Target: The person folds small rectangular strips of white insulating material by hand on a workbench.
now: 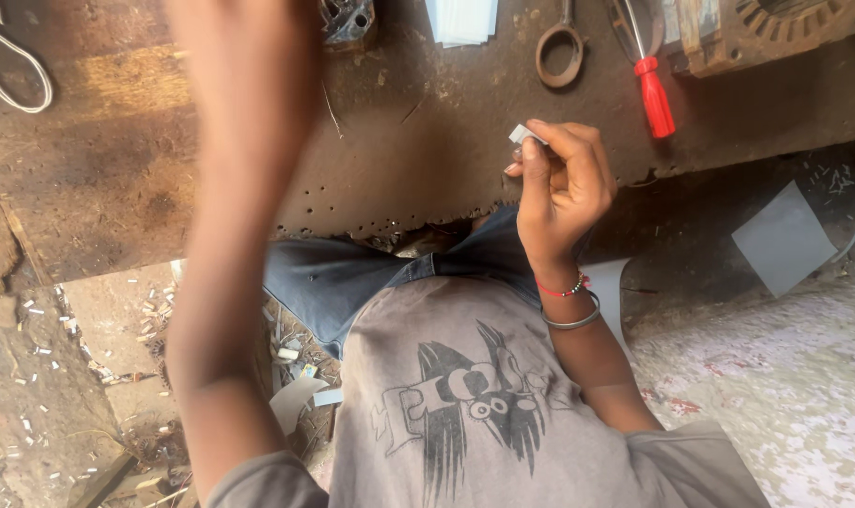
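Clearly, right hand [564,183] pinches small white paper slip [522,134].

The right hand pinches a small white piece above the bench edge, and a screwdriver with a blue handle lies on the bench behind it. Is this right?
Not quite. In the head view the screwdriver has a red handle, not blue. The rest holds: the right hand pinches a small white piece above the bench edge.
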